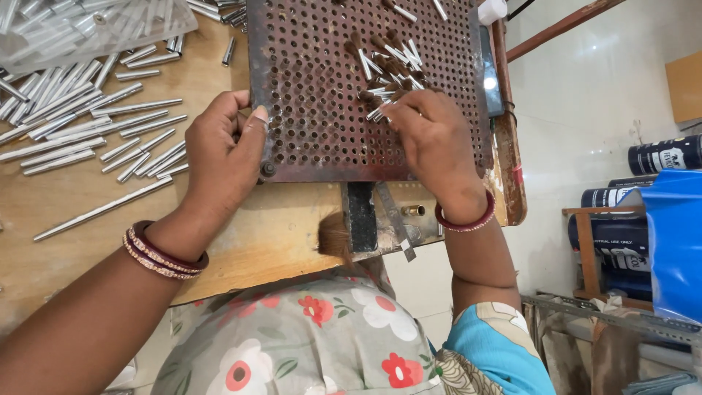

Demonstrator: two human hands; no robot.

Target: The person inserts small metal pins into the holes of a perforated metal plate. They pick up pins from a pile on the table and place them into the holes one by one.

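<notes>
A rusty brown perforated metal plate (314, 95) lies on a wooden bench. My left hand (219, 157) grips the plate's near left edge, thumb on top. My right hand (431, 143) rests on the plate at its right side, fingertips touching a loose heap of small silver pins with brown ends (387, 62). A few of these pins lie under my fingers; whether any is pinched I cannot tell. Bangles sit on both wrists.
Many silver metal tubes (80, 121) are spread over the bench (241, 249) at left, under a clear plastic tray (88, 25) at top left. A metal bracket (362, 216) and brush tuft hang below the plate. Dark cans (662, 155) and a blue container (676, 241) stand at right.
</notes>
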